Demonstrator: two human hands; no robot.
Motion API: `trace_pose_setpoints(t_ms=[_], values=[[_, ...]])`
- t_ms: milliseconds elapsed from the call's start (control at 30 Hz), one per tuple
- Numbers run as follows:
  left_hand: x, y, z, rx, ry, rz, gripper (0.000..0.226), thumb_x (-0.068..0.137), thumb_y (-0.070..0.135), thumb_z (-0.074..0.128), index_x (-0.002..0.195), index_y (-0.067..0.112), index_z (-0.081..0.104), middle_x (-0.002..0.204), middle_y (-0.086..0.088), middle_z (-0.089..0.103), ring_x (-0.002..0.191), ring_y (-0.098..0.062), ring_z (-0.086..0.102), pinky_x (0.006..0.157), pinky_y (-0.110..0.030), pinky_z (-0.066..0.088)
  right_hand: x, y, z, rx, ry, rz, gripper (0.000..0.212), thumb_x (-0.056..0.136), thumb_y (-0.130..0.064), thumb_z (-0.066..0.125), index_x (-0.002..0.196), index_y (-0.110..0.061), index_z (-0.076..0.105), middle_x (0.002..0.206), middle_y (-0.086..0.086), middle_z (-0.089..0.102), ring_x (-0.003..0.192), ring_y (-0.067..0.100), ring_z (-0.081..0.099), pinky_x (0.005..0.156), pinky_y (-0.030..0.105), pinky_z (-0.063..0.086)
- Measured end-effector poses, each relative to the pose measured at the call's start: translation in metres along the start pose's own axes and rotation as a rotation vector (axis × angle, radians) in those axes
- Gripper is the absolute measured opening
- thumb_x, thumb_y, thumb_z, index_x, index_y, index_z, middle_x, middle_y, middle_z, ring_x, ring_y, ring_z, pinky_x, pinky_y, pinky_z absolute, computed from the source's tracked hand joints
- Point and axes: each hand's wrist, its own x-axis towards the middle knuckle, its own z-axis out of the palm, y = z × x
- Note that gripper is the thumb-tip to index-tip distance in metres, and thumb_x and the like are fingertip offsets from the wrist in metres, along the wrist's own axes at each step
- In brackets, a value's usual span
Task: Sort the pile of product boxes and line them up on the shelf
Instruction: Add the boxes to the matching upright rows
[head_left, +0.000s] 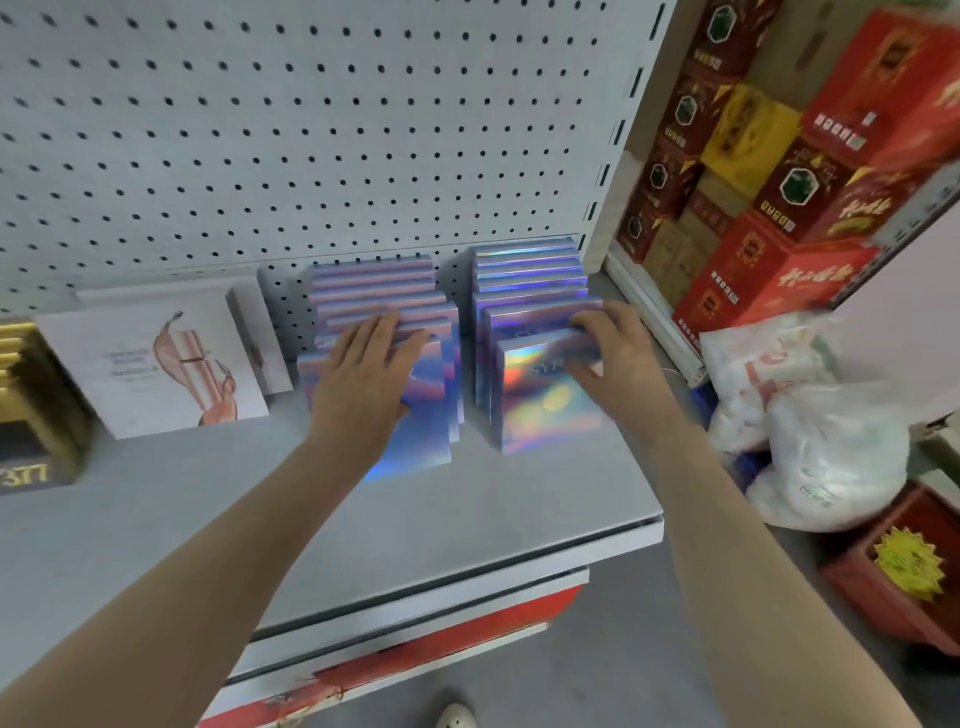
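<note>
From the head view we see two rows of shiny rainbow-foil boxes standing on edge on the grey shelf (467, 519), each row running from the pegboard (311, 130) toward us. The left row (374, 283) and the right row (524, 270) stand side by side with a narrow gap between them. The right row is close to the shelf's right upright.

The left hand (363, 374) lies flat across the top edges of the nearest boxes in the left row, fingers straight and pointing toward the pegboard. Its grip is wide and holds nothing; it only presses. The right hand (618, 348) is on the front box (545, 410) of the right row. Its fingers curl over the top edge and the thumb lies on the face, so that grip is narrow and pinches the box. The picture is smeared here, so we think, but cannot be sure, that this box sits slightly off from the one behind it.

As we judge it, the next move turns on this: the front box lies just under and ahead of the right hand, broad face toward us, top edge running across the row. The right hand is therefore the nearer one to square it up.

Left of the rows stand a white box (156, 364) with a drawing and a black and gold box (31, 415). Red cartons (779, 208) and plastic bags (810, 431) sit to the right of the shelf.
</note>
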Motion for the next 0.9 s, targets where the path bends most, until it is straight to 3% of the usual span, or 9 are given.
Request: trace_pose_setpoints(t_ms=[133, 300, 467, 633, 733, 833, 900], values=[[0.002, 0.004, 0.001, 0.009, -0.014, -0.022, 0.088, 0.054, 0.008, 0.082, 0.134, 0.019, 0.049, 0.142, -0.015, 0.045, 0.132, -0.033, 0.041, 0.109, -0.043, 0.031, -0.011, -0.008, 0.029, -0.25, -0.016, -0.005, 0.087, 0.073, -0.039, 0.08, 0.147, -0.022, 0.037, 0.154, 0.014, 0.026, 0.145, 0.038, 0.017, 0.106, 0.051, 0.035], [0.002, 0.003, 0.001, 0.024, -0.024, -0.027, 0.086, 0.056, 0.009, 0.082, 0.135, 0.018, 0.048, 0.142, -0.016, 0.046, 0.132, -0.034, 0.042, 0.11, -0.044, 0.03, -0.007, -0.006, 0.042, -0.369, -0.058, 0.022, 0.091, 0.081, -0.044, 0.074, 0.153, -0.023, 0.023, 0.158, 0.016, 0.02, 0.146, 0.045, 0.008, 0.112, 0.054, 0.029], [0.001, 0.003, -0.002, 0.016, -0.041, -0.017, 0.085, 0.058, 0.012, 0.084, 0.135, 0.015, 0.048, 0.142, -0.017, 0.045, 0.132, -0.036, 0.041, 0.109, -0.047, 0.031, -0.007, -0.011, 0.037, -0.438, -0.083, 0.019, 0.09, 0.082, -0.047, 0.07, 0.154, -0.022, 0.021, 0.158, 0.016, 0.019, 0.146, 0.044, 0.008, 0.113, 0.054, 0.025], [-0.005, -0.001, -0.011, -0.006, -0.044, 0.001, 0.079, 0.066, 0.017, 0.082, 0.136, 0.012, 0.046, 0.142, -0.014, 0.044, 0.136, -0.035, 0.036, 0.112, -0.048, 0.029, -0.01, -0.028, 0.031, -0.444, -0.038, -0.058, 0.079, 0.086, -0.033, 0.07, 0.151, -0.015, 0.03, 0.156, 0.019, 0.024, 0.146, 0.043, 0.011, 0.117, 0.051, 0.018], [-0.021, -0.011, -0.019, -0.029, 0.046, 0.012, 0.067, 0.072, 0.016, 0.078, 0.132, 0.008, 0.051, 0.139, -0.014, 0.048, 0.133, -0.035, 0.04, 0.111, -0.048, 0.031, -0.015, -0.047, 0.035, -0.372, 0.001, -0.167, 0.067, 0.088, -0.024, 0.067, 0.147, -0.012, 0.037, 0.151, 0.017, 0.034, 0.141, 0.038, 0.029, 0.112, 0.047, 0.03], [-0.05, -0.024, -0.032, -0.063, 0.166, 0.005, 0.047, 0.083, 0.019, 0.066, 0.127, 0.006, 0.056, 0.129, -0.012, 0.055, 0.127, -0.035, 0.046, 0.109, -0.043, 0.034, -0.025, -0.073, 0.047, -0.343, 0.082, -0.305, 0.052, 0.089, -0.02, 0.064, 0.137, -0.007, 0.049, 0.137, 0.018, 0.049, 0.123, 0.037, 0.048, 0.1, 0.044, 0.041], [-0.077, -0.036, -0.042, -0.076, 0.195, -0.046, 0.047, 0.082, 0.018, 0.066, 0.126, 0.007, 0.058, 0.126, -0.011, 0.059, 0.122, -0.033, 0.049, 0.108, -0.041, 0.037, -0.034, -0.094, 0.058, -0.337, 0.124, -0.377, 0.044, 0.091, -0.023, 0.058, 0.13, -0.004, 0.056, 0.129, 0.021, 0.055, 0.114, 0.039, 0.053, 0.094, 0.045, 0.043]])
